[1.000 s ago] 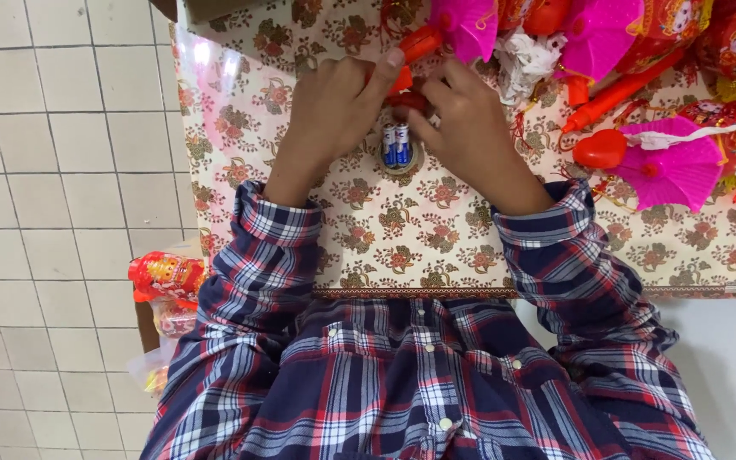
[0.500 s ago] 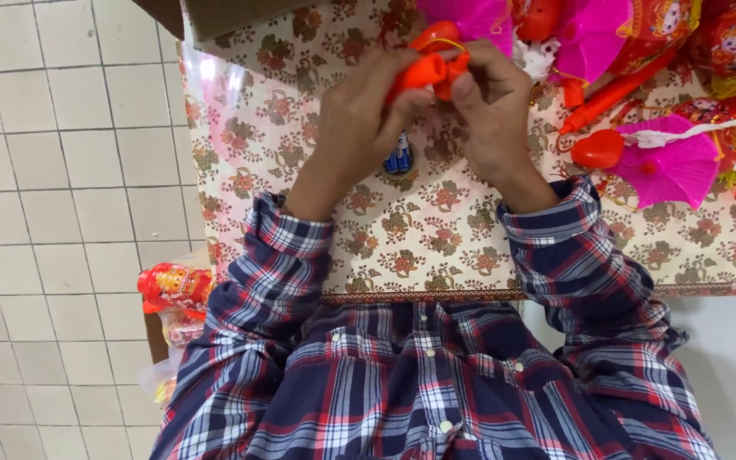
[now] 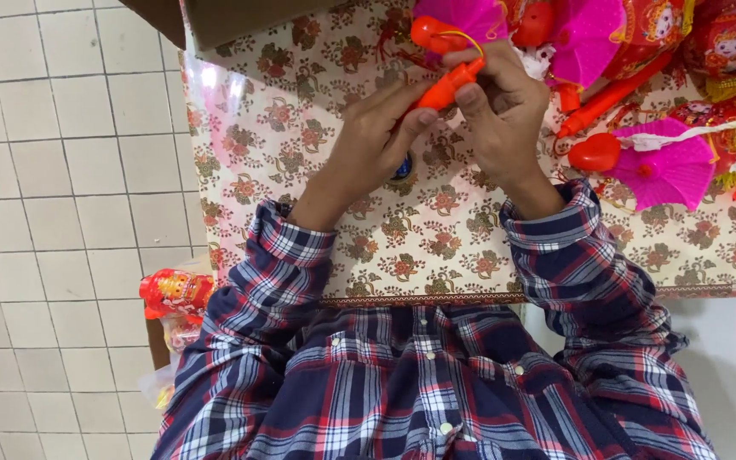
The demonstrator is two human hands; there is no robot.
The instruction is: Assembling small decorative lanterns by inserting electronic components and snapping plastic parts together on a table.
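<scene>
While both hands, left hand [image 3: 368, 140] and right hand [image 3: 500, 111], pinch the orange plastic stick [image 3: 445, 85] closed-fingered, its thin yellow loop [image 3: 463, 40] could snag or the stick snap.

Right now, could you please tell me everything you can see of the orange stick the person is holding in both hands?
The orange stick looks like glossy moulded plastic, a short, slim rod. It lies tilted above the flowered tablecloth, its lower end toward the left hand and its upper end toward the right hand. Left fingertips pinch the lower end; the right thumb and fingers grip the upper part, hiding that tip. A thin yellow cord curves just above it toward a rounded orange piece; whether they join is hidden.
</scene>
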